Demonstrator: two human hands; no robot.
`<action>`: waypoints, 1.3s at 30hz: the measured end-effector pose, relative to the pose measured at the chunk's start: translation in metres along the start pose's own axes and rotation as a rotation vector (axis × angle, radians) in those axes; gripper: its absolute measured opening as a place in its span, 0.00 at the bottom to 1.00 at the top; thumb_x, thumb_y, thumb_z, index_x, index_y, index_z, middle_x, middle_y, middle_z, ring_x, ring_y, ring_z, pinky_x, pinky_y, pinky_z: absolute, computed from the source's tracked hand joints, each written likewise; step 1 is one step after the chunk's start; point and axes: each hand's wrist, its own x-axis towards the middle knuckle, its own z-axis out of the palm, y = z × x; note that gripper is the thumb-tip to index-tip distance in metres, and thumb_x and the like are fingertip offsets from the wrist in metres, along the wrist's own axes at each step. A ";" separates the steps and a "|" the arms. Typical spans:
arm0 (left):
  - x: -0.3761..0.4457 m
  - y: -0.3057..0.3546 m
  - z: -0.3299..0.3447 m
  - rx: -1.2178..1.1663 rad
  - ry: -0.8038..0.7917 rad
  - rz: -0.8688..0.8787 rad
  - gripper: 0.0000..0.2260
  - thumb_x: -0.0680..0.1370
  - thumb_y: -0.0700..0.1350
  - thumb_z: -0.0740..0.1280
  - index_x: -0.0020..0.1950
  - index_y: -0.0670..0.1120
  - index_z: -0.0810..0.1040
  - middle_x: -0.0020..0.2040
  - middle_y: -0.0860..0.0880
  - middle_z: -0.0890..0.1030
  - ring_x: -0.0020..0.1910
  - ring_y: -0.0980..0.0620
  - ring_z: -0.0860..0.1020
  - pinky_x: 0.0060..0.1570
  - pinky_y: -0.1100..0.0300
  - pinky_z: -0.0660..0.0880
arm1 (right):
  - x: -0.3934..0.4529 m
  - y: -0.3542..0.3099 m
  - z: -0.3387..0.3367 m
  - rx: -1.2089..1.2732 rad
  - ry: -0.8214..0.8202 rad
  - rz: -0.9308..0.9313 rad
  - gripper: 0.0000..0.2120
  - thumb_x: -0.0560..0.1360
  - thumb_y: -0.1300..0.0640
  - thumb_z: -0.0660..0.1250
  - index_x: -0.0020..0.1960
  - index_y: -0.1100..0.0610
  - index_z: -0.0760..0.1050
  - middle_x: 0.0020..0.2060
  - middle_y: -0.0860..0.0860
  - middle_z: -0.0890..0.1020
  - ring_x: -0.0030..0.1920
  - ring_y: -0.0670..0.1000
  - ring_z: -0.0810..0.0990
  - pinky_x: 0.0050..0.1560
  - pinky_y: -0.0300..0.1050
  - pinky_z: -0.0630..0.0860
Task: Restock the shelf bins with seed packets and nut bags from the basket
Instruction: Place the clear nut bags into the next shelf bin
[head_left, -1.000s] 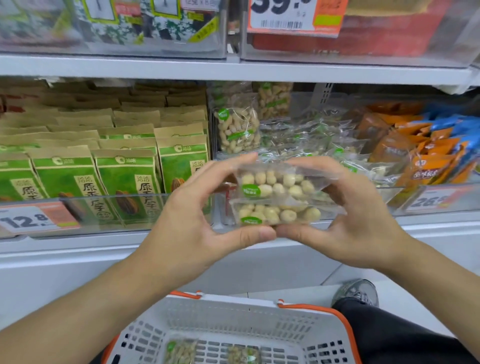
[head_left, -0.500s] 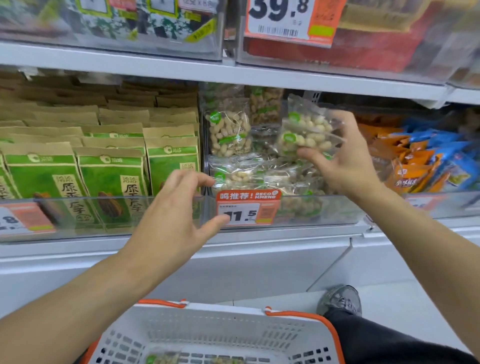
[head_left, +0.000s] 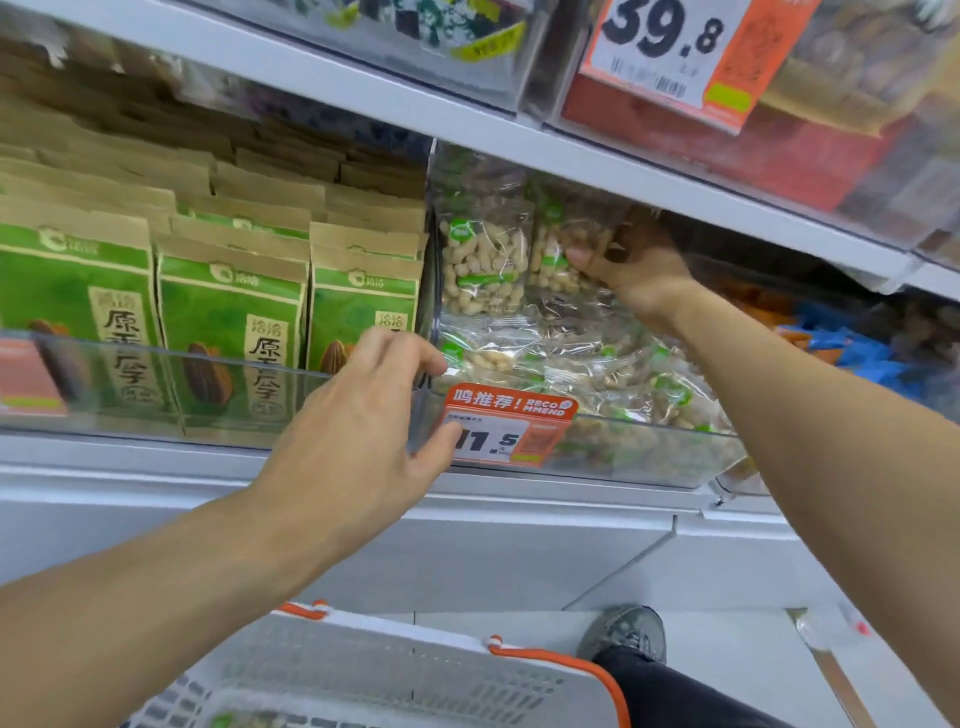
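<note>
Nearest, at the bottom edge: one white basket (head_left: 395, 670) with orange handles, a scrap of one more nut bag just showing inside at the lower left, the rest out of view, so no full count there. Above it, two hands well apart. Left hand (head_left: 358, 415) empty, fingers loosely spread, thumb tip touching the orange price tag (head_left: 506, 428) on the clear front wall of the nut bin (head_left: 649, 452). Right hand (head_left: 631, 262) higher and farther in, thumb in front and fingers curled behind, pinching the nut bag (head_left: 558, 249) and holding it upright, long axis vertical, at the back of the bin just beside one standing nut bag (head_left: 485, 260) on its left. Whether a second bag sits behind the held one: cannot tell. Decisive relation: held bag up and far from the basket, already over the bin's rear row, right hand plainly the nearer one; likely next, a release so it stands in line with its neighbour, with some chance of toppling onto the loose heap below. In that heap, many clear bags lying flat, too jumbled to count. To the left, seed packets (head_left: 231, 322) in the next bin, three green fronts in the front row, more rows of brown tops behind. Farthest right, blurred orange and blue packs, uncounted.
</note>
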 end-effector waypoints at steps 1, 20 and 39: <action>0.000 0.000 0.000 -0.004 0.000 -0.001 0.18 0.74 0.55 0.69 0.60 0.53 0.69 0.54 0.59 0.65 0.48 0.59 0.72 0.39 0.68 0.64 | 0.001 0.001 0.005 0.003 0.007 -0.025 0.34 0.72 0.44 0.75 0.72 0.54 0.66 0.67 0.50 0.76 0.64 0.53 0.75 0.64 0.42 0.72; -0.003 -0.002 0.005 -0.015 0.030 0.027 0.15 0.76 0.52 0.69 0.60 0.53 0.69 0.55 0.57 0.66 0.50 0.58 0.73 0.38 0.68 0.64 | -0.031 -0.006 0.002 -0.045 0.148 -0.003 0.30 0.76 0.43 0.70 0.70 0.60 0.69 0.54 0.50 0.79 0.53 0.50 0.76 0.52 0.39 0.69; -0.151 -0.067 0.064 -0.171 -0.396 -0.252 0.08 0.73 0.38 0.66 0.48 0.50 0.71 0.44 0.50 0.77 0.40 0.49 0.76 0.43 0.54 0.75 | -0.316 0.042 0.156 0.292 -0.202 0.159 0.05 0.79 0.61 0.65 0.52 0.53 0.74 0.39 0.50 0.79 0.37 0.57 0.81 0.43 0.55 0.79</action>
